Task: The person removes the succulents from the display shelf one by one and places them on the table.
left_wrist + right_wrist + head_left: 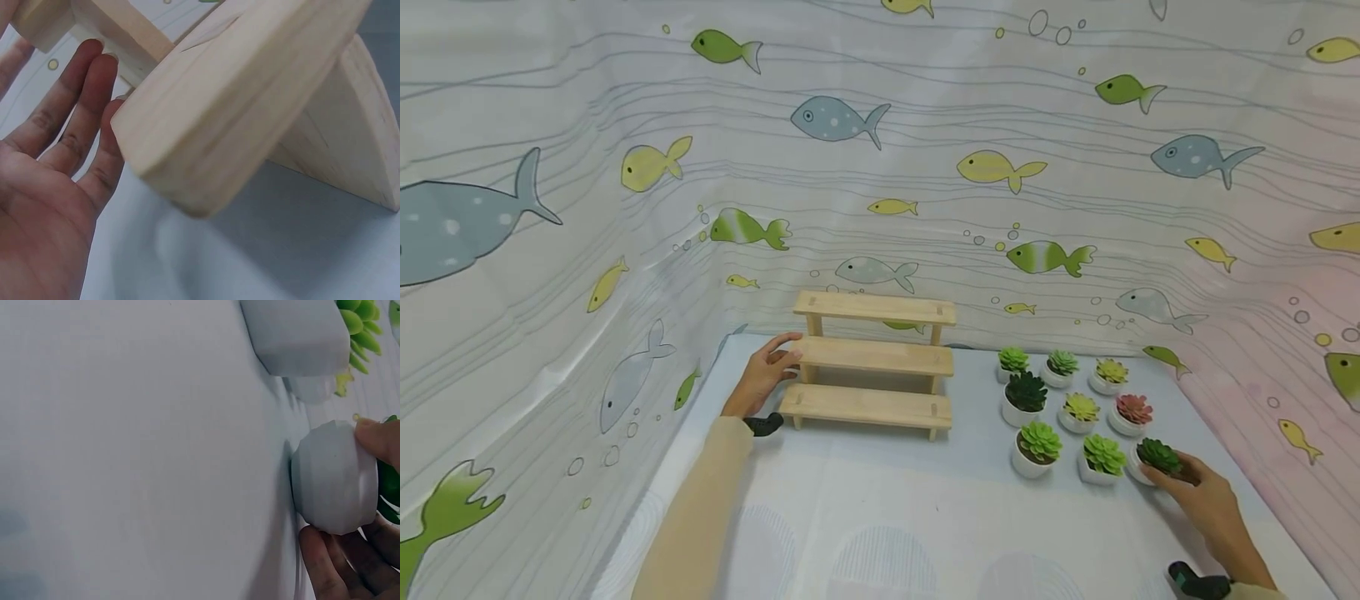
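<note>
A three-tier wooden stand is at the back of the table. My left hand is at its left side, with fairly straight fingers at the wood. In the left wrist view, the fingertips reach beside the end of a wooden board, palm showing. At the front right of a group of potted succulents, my right hand grips a dark green succulent in a white pot. In the right wrist view, the thumb is on one side of that ridged pot and the fingers are on the other.
Several other succulents in white pots stand close by, including a red one, a tall dark green one and a light green one just left of the gripped pot. Fish-printed cloth walls the table at the back and sides.
</note>
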`<control>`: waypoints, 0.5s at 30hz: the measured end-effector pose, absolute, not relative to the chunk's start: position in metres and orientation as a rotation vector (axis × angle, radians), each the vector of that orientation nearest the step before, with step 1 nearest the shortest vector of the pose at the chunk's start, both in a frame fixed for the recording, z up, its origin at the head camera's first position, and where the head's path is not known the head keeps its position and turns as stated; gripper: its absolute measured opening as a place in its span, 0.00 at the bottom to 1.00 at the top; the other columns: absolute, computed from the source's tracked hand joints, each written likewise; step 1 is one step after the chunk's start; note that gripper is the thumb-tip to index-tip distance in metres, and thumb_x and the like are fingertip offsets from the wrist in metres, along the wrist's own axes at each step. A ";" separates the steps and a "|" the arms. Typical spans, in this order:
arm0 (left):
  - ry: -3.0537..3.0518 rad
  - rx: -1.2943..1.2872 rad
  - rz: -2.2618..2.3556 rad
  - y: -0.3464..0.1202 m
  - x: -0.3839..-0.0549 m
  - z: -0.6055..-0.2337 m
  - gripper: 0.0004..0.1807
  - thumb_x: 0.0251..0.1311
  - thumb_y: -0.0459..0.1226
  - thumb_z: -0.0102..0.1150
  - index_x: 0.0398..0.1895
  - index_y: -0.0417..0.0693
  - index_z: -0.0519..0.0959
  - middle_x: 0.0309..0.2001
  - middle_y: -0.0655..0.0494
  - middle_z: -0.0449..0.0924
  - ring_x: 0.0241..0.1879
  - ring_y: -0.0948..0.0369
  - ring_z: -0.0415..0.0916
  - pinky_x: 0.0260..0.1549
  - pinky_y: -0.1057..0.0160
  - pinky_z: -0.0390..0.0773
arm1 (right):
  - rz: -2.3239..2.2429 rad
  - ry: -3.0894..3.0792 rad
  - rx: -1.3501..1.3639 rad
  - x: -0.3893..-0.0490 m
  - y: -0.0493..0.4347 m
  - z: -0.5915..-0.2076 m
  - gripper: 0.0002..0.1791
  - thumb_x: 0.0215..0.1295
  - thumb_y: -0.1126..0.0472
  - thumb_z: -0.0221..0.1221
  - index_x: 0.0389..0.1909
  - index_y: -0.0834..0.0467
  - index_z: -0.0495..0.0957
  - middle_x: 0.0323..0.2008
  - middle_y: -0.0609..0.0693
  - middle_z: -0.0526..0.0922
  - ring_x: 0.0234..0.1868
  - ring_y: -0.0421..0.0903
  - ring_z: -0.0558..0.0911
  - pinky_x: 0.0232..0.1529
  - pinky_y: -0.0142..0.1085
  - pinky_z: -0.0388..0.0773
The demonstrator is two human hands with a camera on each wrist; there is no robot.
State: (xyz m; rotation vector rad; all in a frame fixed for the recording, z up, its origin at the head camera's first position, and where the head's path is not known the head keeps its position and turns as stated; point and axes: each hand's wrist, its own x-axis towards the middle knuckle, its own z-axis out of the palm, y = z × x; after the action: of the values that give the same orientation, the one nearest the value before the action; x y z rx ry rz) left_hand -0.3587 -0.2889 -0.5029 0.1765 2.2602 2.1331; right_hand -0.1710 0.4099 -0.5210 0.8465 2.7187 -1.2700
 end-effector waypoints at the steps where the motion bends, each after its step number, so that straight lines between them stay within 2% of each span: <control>1: 2.268 0.180 2.133 -0.289 -0.359 -0.503 0.32 0.67 0.49 0.68 0.73 0.57 0.72 0.44 0.51 0.82 0.48 0.53 0.80 0.54 0.45 0.79 | -1.271 2.720 0.847 -0.171 0.410 -0.522 0.69 0.56 0.24 0.64 0.79 0.70 0.47 0.69 0.77 0.60 0.69 0.74 0.61 0.65 0.70 0.60; 7: 2.271 0.197 2.135 -0.289 -0.358 -0.505 0.33 0.65 0.52 0.69 0.72 0.59 0.73 0.44 0.51 0.82 0.48 0.54 0.80 0.49 0.54 0.82 | -1.264 2.745 0.808 -0.173 0.412 -0.528 0.68 0.57 0.25 0.65 0.80 0.69 0.46 0.69 0.77 0.60 0.68 0.75 0.61 0.64 0.70 0.61; 15: 2.290 0.211 2.131 -0.289 -0.355 -0.508 0.34 0.66 0.52 0.68 0.74 0.57 0.71 0.45 0.52 0.82 0.48 0.54 0.81 0.51 0.50 0.81 | -1.282 2.794 0.738 -0.172 0.412 -0.530 0.64 0.61 0.29 0.65 0.79 0.70 0.48 0.69 0.77 0.62 0.68 0.74 0.63 0.63 0.68 0.64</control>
State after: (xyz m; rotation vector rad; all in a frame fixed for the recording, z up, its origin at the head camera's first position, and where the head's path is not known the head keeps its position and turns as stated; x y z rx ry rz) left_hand -0.3552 -0.2888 -0.5077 0.2113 2.2903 2.1311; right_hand -0.1719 0.4117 -0.5301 0.7380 2.7944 -1.2823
